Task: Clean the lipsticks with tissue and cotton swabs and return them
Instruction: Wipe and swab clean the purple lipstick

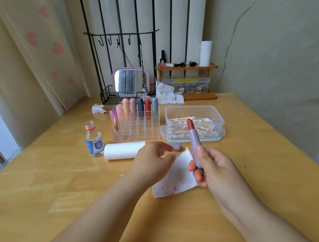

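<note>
My right hand [211, 166] grips a lilac lipstick [195, 146] upright, its red bullet wound out in front of the cotton swab box [193, 107]. My left hand [154, 162] holds the left edge of a stained white tissue sheet [174, 177] just above the table, fingers curled; its index finger points toward the lilac cap [176, 146] lying on the table. The sheet's far corner stands up beside the lipstick. Several capped lipsticks [140, 107] stand in the back row of a clear organizer [136, 133].
A tissue roll [124, 150] lies in front of the organizer, beside an open clear bottle [93, 139]. Crumpled tissues [98, 108] lie near a pink mirror [131, 82] in a wire rack. A wooden shelf [186, 69] with cosmetics stands at the back right.
</note>
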Demonstrator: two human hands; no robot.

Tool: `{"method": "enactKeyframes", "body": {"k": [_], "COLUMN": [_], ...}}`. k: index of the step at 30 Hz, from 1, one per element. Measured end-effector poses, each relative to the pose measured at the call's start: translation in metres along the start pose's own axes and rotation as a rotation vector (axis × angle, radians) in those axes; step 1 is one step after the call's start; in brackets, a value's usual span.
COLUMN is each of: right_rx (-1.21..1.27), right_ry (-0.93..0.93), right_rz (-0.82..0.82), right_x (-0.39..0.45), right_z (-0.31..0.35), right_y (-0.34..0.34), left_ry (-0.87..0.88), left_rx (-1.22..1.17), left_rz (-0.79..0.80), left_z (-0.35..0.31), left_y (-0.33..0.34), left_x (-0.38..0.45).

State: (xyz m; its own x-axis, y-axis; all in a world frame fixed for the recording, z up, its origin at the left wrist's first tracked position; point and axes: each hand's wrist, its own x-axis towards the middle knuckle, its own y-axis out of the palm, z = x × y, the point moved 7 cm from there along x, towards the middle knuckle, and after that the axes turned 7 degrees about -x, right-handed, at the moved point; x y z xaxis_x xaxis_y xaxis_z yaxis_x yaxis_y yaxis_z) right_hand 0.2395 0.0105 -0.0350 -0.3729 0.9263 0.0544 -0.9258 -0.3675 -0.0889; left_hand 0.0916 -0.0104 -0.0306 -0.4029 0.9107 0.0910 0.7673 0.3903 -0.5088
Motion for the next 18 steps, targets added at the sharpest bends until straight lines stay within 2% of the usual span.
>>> {"method": "enactKeyframes", "body": {"k": [4, 7, 9, 12, 15, 18], "right_rx": [0.093, 0.094, 0.069, 0.068, 0.006, -0.158], "right_ry": [0.041, 0.034, -0.004, -0.062, -0.088, -0.068], "right_rz": [0.07, 0.151, 0.213, 0.237, 0.277, 0.371], "right_x": [0.001, -0.002, -0.007, -0.013, -0.015, -0.014], "right_z": [-0.004, -0.007, -0.007, -0.005, 0.0, 0.001], "right_y": [0.007, 0.017, 0.027, 0.037, 0.047, 0.057], "left_ry": [0.012, -0.009, 0.03, 0.077, 0.132, 0.137], "left_rx": [-0.202, -0.502, -0.589, -0.682, -0.731, -0.742], "left_rz": [-0.102, 0.054, 0.192, 0.272, 0.265, 0.151], "left_z": [0.002, 0.006, 0.005, 0.003, 0.002, 0.007], "left_y": [-0.009, -0.004, 0.001, 0.001, -0.007, -0.031], "left_x": [-0.011, -0.027, -0.035, -0.041, -0.045, -0.04]}}
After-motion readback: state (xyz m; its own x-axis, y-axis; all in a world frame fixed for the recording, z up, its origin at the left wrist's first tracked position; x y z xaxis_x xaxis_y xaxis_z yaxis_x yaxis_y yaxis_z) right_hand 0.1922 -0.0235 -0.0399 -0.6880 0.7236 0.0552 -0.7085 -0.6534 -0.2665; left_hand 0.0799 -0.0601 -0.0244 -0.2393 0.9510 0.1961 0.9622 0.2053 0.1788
